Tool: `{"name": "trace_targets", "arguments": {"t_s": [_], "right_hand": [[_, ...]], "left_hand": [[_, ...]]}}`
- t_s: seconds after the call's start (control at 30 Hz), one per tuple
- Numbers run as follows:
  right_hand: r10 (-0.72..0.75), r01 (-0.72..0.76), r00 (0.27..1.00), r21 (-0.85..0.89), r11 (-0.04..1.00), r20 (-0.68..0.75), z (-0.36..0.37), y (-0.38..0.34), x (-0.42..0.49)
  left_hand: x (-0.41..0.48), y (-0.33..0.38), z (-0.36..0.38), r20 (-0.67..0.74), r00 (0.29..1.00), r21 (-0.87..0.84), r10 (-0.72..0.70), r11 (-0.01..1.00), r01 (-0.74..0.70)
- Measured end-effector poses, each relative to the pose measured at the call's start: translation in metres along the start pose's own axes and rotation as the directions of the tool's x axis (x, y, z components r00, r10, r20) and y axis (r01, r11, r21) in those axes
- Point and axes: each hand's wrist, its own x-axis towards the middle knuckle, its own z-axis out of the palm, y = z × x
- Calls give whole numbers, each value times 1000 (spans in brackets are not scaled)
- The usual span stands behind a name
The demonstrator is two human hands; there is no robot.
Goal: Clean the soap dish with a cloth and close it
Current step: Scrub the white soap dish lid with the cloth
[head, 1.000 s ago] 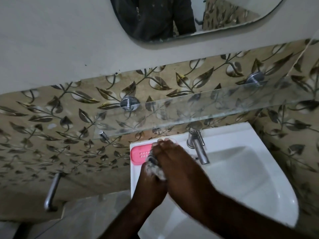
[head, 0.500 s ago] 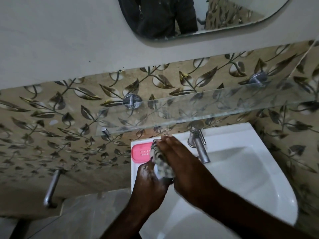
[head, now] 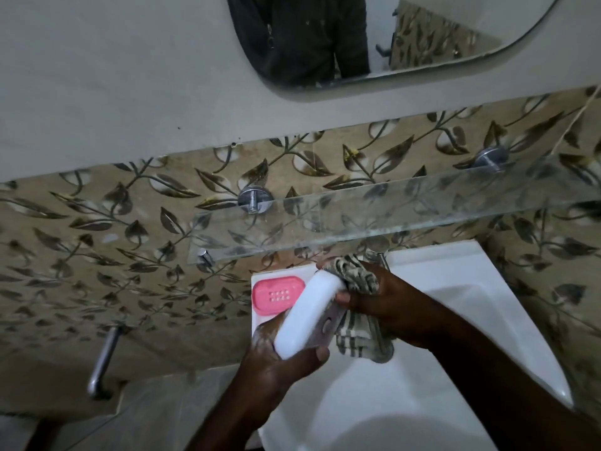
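Left hand [head: 276, 356] and right hand [head: 387, 301]: both bare, no rings, gloves or wrist items visible. Forearms bare to the lower frame edge; no sleeves in view. Mirror [head: 422, 43], upper centre: reflected torso in dark garment with zip.

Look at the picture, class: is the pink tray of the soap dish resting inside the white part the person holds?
No, the pink tray lies alone on the sink rim, beside the white part held up in the left hand.

— What's around the white sink [head: 487, 288]?
— A glass shelf [head: 390, 216] just above it, a mirror [head: 455, 37] higher still.
— And left of the sink?
— A chrome bar [head: 104, 362] on the leaf-patterned tiles [head: 97, 255].
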Motion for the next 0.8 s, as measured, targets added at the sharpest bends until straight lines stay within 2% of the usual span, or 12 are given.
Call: {"name": "trace_targets", "arguments": {"t_s": [0.07, 0.1, 0.17, 0.27, 0.37, 0.43, 0.5, 0.6, 0.67, 0.73, 0.77, 0.8], "right_hand": [[8, 7, 998, -214, 977, 67, -6, -8, -5], [9, 27, 994, -326, 945, 110, -7, -13, -6], [-30, 131, 981, -536, 834, 193, -4, -22, -8], [-168, 262, 965, -772, 579, 201, 14, -22, -12], [-378, 276, 915, -903, 328, 142, 41, -4, -20], [-409, 234, 903, -947, 221, 127, 54, 6, -21], [-435, 208, 897, -941, 266, 75, 48, 12, -16], [-400, 123, 912, -870, 478, -90, 33, 6, -7], [-426, 98, 899, -902, 421, -102, 46, 4, -13], [-478, 130, 878, -963, 237, 1, 67, 8, -25], [-474, 149, 879, -970, 193, 41, 73, 7, -29], [-454, 160, 890, -964, 214, 47, 72, 6, -29]], "left_hand": [[3, 2, -7, 184, 974, -30, -132, 990, 140], [6, 2, -8, 218, 964, 37, -151, 989, 146], [14, 2, -1, 170, 980, 229, -108, 971, 67], [23, -8, 11, 42, 999, 323, -33, 946, 18], [24, -16, 19, -17, 997, 343, 76, 937, -66], [20, -14, 23, -53, 986, 387, 158, 913, -126], [18, -15, 27, -38, 977, 433, 209, 885, -173], [17, -23, 28, -57, 979, 470, 195, 870, -146], [18, -26, 25, -67, 980, 463, 185, 876, -134], [16, -26, 20, -49, 981, 478, 190, 866, -144], [15, -25, 18, -52, 979, 462, 195, 874, -150], [14, -24, 16, -47, 974, 431, 221, 884, -180]]}}
